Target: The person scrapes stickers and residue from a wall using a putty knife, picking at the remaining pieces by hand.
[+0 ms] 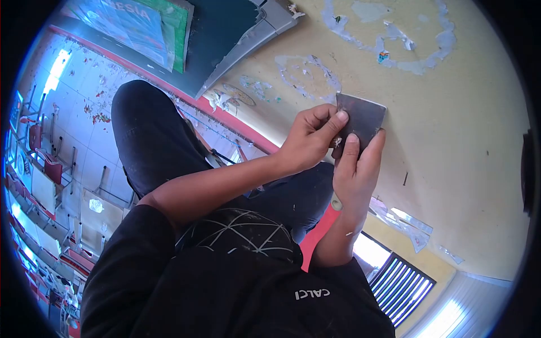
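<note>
A putty knife (365,112) with a broad dark metal blade is held up in front of the yellow wall (451,135). My left hand (313,138) pinches the blade's left edge between thumb and fingers. Around its lower part closes my right hand (359,172), with the thumb laid along the blade. The rounded handle end shows below that palm; the rest of the handle is hidden. A small pale scrap (337,142) sits at the fingers, between the two hands.
Peeled patches (307,76) and torn paper mark the wall, and a nail (405,178) sticks out of it. A dark board (236,39) with posters is at the upper left. Scraps litter the tiled floor (84,73); chairs (51,169) stand at left. A slatted window (403,287) is lower right.
</note>
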Demonstrator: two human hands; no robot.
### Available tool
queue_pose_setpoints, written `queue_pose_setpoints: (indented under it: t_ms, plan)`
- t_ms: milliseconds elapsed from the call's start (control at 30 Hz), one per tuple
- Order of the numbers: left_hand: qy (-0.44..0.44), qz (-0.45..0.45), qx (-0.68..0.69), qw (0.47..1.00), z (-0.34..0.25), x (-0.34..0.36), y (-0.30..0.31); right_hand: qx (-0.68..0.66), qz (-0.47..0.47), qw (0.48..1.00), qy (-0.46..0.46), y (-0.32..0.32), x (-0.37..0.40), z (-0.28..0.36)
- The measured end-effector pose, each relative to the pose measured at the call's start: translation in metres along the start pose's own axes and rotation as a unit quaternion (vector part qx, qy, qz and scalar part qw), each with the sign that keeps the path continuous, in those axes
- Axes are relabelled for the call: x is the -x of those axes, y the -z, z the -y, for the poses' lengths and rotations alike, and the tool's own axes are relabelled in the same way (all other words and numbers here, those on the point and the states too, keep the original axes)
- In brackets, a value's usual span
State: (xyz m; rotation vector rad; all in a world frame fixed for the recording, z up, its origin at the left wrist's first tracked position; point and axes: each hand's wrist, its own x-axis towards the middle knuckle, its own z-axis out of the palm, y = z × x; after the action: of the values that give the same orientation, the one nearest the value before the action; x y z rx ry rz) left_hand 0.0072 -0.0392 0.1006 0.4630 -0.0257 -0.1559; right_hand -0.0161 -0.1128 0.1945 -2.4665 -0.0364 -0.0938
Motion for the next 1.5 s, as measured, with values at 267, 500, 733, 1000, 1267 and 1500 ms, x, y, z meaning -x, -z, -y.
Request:
queue_pose_setpoints:
  t_ms: [267, 500, 733, 1000, 1267, 1500]
  plan:
    - [0.016, 0.002, -0.008, 1.0, 0.007, 0.004, -0.005, -0.006, -0.012, 1.0, 0.014, 0.006, 0.003, -0.005]
    - [-0.035, -0.048, -0.012, 0.998, -0.013, -0.004, 0.002, 0.025, 0.008, 0.998, 0.065, -0.012, -0.014, 0.005]
    - [0.003, -0.012, 0.013, 1.0, -0.005, -0.001, 0.002, 0.025, 0.003, 1.0, 0.016, -0.003, -0.007, 0.002]
    - [-0.02, -0.023, 0.024, 0.999, -0.004, -0.001, 0.0, 0.032, -0.007, 0.999, 0.04, -0.01, -0.006, 0.001]
    - [-0.013, -0.016, 0.027, 0.999, 0.001, -0.001, 0.0, 0.012, -0.019, 1.0, -0.001, -0.007, 0.003, -0.004]
    - [-0.014, -0.023, 0.012, 1.0, -0.001, 0.0, 0.0, 0.07, -0.04, 0.996, 0.049, -0.011, 0.0, 0.004]
